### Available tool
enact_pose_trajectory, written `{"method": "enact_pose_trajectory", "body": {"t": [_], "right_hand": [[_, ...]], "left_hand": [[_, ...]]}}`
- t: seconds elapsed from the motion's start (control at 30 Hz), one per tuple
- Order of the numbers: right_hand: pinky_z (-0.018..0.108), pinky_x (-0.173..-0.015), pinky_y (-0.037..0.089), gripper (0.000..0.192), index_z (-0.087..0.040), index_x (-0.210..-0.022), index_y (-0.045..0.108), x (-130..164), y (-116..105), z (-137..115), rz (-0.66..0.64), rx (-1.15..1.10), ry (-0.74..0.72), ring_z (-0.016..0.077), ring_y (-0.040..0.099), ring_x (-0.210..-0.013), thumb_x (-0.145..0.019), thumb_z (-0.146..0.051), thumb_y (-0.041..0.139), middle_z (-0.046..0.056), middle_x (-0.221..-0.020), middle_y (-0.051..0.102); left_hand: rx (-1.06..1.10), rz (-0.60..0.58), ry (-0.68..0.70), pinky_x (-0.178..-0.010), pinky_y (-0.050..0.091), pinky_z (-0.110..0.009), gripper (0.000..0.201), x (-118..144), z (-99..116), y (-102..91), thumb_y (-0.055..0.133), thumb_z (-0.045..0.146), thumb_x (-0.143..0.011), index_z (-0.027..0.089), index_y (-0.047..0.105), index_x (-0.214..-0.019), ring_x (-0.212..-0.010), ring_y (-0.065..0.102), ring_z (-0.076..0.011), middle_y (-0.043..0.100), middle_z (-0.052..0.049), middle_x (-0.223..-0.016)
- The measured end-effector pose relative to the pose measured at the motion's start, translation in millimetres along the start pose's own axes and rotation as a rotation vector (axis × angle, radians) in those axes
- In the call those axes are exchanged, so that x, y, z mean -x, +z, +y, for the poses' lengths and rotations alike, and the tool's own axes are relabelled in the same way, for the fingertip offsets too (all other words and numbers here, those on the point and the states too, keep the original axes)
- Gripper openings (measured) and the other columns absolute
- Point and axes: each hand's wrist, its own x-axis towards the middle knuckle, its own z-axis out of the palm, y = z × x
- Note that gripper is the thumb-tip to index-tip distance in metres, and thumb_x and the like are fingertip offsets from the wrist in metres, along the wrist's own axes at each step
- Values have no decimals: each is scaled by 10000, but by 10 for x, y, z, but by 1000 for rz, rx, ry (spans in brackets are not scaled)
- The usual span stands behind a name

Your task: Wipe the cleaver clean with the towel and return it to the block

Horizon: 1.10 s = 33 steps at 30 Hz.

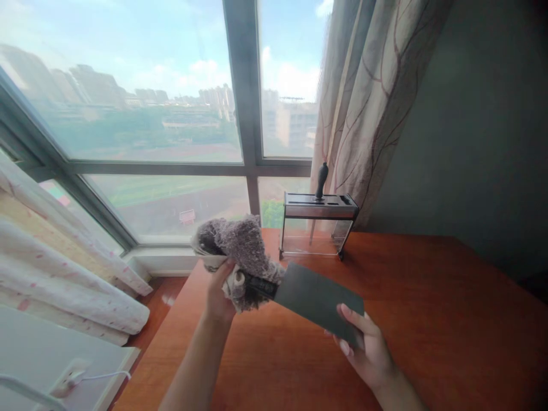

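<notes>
A fuzzy grey cloth (246, 242) is bunched up in my left hand (220, 294), its fingers closed round the fabric. Part of the cloth lies around the dark handle (262, 286) of a cleaver. The cleaver (319, 302) has a wide, dark grey rectangular blade and is held above the table, slanting down to the right. My right hand (363, 342) pinches the far end of the blade, thumb on top and fingers beneath. Folds of cloth hide part of the handle and some left-hand fingers.
Near the back of the brown wooden table (428, 319) stands a clear-sided knife block (319, 225) with a black-handled tool (322, 181) upright in it. Behind are a window and curtains (363, 85). A socket with a cable (68, 379) is at lower left.
</notes>
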Motion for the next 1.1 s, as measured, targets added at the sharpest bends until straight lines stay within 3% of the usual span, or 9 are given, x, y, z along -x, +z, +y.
{"method": "enact_pose_trajectory", "body": {"t": [0.13,0.23,0.33,0.5,0.63,0.7,0.8,0.93,1.1], "right_hand": [[149,-315,308,249,-154,-642,593,-18,41,94,-27,-85,116,61,455,-330,-769,-330,716,22,-513,641],[133,-333,308,241,-155,-650,597,-9,71,109,-30,-138,106,48,459,-343,-757,-325,731,18,-531,650],[163,-351,346,206,-173,-722,618,20,106,99,-1,-110,-4,81,508,-392,-736,-327,755,5,-588,661],[241,-393,388,294,-175,-810,625,116,140,153,-39,132,-196,127,522,-394,-803,-465,673,17,-603,662],[277,-496,457,384,-182,-680,598,198,116,249,-33,411,-309,171,567,-471,-851,-525,587,15,-494,599],[278,-548,477,385,-182,-664,611,212,93,282,-93,612,-408,179,596,-530,-893,-484,541,35,-554,628],[261,-593,478,327,-189,-691,634,197,73,290,-235,911,-671,172,620,-594,-934,-358,493,39,-629,640],[248,-637,486,226,-198,-826,629,183,99,246,-356,1048,-963,167,648,-661,-944,-219,437,34,-711,658],[240,-614,464,261,-198,-794,630,208,120,175,-421,1099,-877,157,634,-625,-951,-228,423,24,-674,635]], "left_hand": [[133,4,-34,-744,571,-346,330,59,-75,68,688,501,-680,223,703,-857,-849,701,-240,752,-29,-818],[184,-26,-109,-778,566,-379,437,90,-141,131,627,611,-725,245,700,-952,-934,691,-260,754,-50,-913],[219,-19,-164,-790,569,-385,460,110,-229,200,634,613,-736,229,689,-983,-939,694,-266,753,-58,-922],[234,64,-238,-753,586,-350,311,149,-360,292,675,435,-775,171,679,-940,-844,718,-242,753,-70,-862],[192,173,-125,-733,582,-278,234,198,-420,325,716,280,-756,176,651,-955,-826,720,-191,744,-40,-865],[128,203,-38,-725,578,-263,258,234,-462,336,743,233,-724,179,638,-953,-790,718,-170,735,-22,-838],[39,189,-11,-683,574,-258,311,288,-536,349,787,229,-663,174,619,-919,-668,697,-141,709,7,-769],[-7,142,-38,-687,560,-241,339,286,-576,324,806,238,-628,172,604,-892,-608,663,-107,690,27,-754],[-42,121,-45,-660,556,-238,341,167,-524,232,809,210,-606,156,611,-879,-587,658,-116,684,18,-713]]}}
